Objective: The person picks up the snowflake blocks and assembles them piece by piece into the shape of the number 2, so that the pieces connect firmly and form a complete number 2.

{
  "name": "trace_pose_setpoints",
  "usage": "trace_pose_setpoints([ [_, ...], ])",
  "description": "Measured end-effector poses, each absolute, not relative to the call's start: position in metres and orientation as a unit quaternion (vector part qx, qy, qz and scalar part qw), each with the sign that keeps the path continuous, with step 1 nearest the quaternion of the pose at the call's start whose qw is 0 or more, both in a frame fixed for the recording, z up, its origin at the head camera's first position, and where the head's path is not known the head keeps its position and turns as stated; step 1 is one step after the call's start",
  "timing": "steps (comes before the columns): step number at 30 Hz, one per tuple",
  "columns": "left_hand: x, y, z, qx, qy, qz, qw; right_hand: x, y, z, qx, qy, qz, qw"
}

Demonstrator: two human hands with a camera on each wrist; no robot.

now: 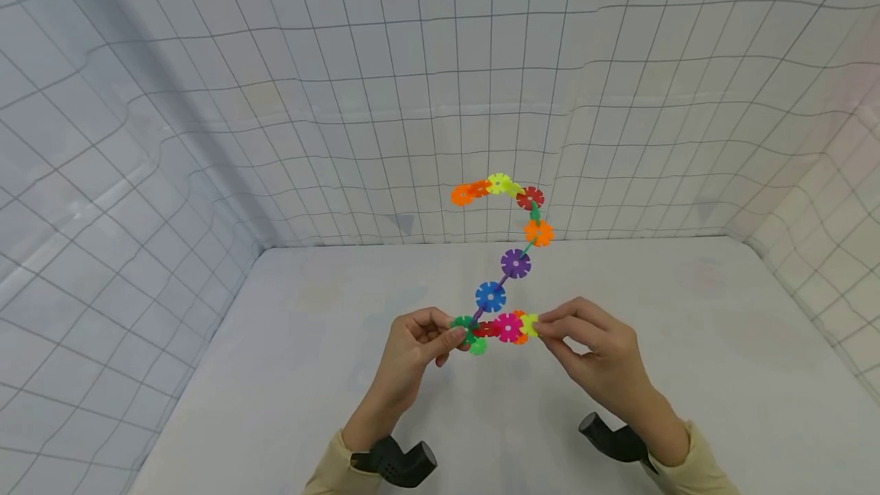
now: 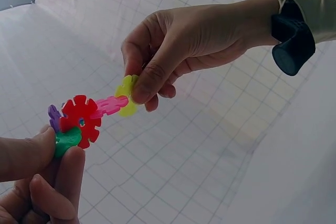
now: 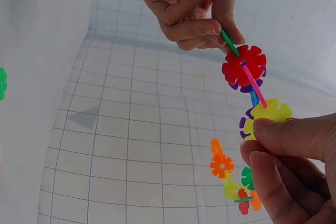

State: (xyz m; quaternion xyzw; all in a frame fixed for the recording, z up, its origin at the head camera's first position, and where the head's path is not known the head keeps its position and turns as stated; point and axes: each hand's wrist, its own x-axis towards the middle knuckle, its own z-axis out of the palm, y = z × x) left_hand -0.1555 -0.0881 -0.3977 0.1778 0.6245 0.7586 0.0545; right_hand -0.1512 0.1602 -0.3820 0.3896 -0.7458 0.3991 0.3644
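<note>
Between finger and thumb, my left hand (image 1: 411, 350) pinches a green snowflake disc (image 2: 67, 141) in a chain of notched plastic discs. My right hand (image 1: 608, 354) pinches the yellow disc (image 3: 272, 112) at the chain's right end, its fingers covering part of it. A red disc (image 2: 80, 121) and a pink disc (image 2: 110, 106) link the green disc to the yellow one. From the green disc, another run passes a blue disc (image 1: 490, 297) and a purple disc (image 1: 516, 263), then curves left to an orange disc (image 1: 462, 195) at its far end.
Below the held chain, a light green disc (image 1: 477, 346) and an orange disc (image 1: 521, 339) show partly behind it. The white table (image 1: 309, 373) meets grid-patterned sheeting (image 1: 385, 98) at the back and both sides. Each wrist wears a black camera mount (image 1: 406, 463).
</note>
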Motion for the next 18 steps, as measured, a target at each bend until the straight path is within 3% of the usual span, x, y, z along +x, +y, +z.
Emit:
trace_pose_setpoints([
  [18,-0.1554,-0.0856,-0.4004,0.201,0.61,0.766,0.035,-0.1546,0.1593,-0.3833,0.452,-0.71,0.389,0.374],
])
